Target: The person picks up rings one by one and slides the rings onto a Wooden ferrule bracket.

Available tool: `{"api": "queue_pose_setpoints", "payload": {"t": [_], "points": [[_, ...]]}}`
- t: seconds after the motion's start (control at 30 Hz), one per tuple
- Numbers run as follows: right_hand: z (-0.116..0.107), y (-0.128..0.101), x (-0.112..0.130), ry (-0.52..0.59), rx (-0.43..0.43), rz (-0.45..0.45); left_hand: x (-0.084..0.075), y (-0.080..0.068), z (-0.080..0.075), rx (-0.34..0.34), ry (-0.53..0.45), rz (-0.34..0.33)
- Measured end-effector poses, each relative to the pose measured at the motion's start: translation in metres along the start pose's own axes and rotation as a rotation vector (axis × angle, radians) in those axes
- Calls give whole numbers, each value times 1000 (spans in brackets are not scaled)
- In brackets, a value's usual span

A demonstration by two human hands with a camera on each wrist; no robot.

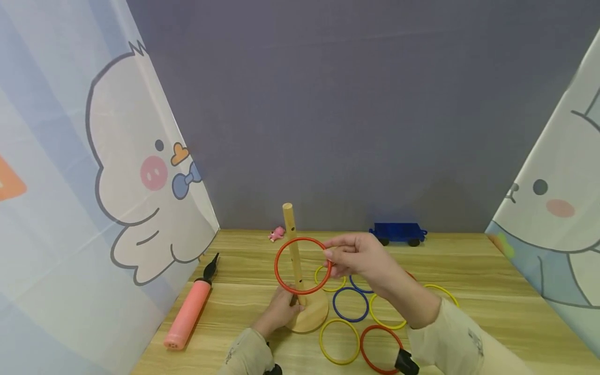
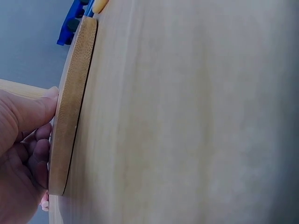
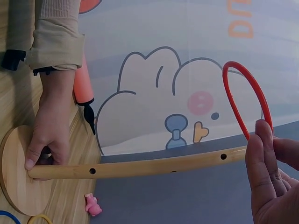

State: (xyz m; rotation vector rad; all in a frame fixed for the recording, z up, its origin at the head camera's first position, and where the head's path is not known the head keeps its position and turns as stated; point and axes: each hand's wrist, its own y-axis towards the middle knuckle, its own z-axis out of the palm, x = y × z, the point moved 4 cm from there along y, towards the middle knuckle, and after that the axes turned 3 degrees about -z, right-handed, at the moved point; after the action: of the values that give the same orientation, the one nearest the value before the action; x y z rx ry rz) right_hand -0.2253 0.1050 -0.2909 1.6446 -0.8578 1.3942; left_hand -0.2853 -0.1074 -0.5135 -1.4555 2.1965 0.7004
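My right hand (image 1: pixel 358 258) pinches a red ring (image 1: pixel 279 272) between thumb and fingers, raised near the upright wooden post. In the right wrist view the red ring (image 3: pixel 233 100) is held near the post's upper end by the fingertips of my right hand (image 3: pixel 271 182). The wooden post stand (image 1: pixel 289 221) has a round flat base (image 1: pixel 316 315) on the table, and holes along its post. My left hand (image 1: pixel 279 311) grips the foot of the post, low against the base. In the left wrist view, my left thumb (image 2: pixel 39 109) lies by the base's edge (image 2: pixel 72 112).
Several yellow, blue and red rings lie right of the stand, among them a blue ring (image 1: pixel 335 308) and a yellow ring (image 1: pixel 322 348). A pink hand pump (image 1: pixel 189 312) lies at left. Along the back are a small pink toy (image 1: pixel 277 234) and a blue toy wagon (image 1: pixel 398 232).
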Motion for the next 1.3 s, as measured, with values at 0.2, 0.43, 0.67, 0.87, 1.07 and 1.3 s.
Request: {"api": "queue_pose_setpoints", "payload": {"t": [0.2,0.43,0.67,0.87,1.07,1.3], "points": [[4,1,7,3,13,-11,0,-1,0,-31,12,47],[8,0,9,7,14,-11,-1,0,-1,-76,47,120],[4,-4,13,-20,-7,-1,0,0,-3,-41,39,65],[-4,-6,20,-49,-30,-12,-2,2,-6,-30,33,46],[-8,-4,22,-30,-85,0,-3,2,-6,-16,22,52],[-10,1,21,2,-154,-7,-5,0,-4,5,-4,37]]}}
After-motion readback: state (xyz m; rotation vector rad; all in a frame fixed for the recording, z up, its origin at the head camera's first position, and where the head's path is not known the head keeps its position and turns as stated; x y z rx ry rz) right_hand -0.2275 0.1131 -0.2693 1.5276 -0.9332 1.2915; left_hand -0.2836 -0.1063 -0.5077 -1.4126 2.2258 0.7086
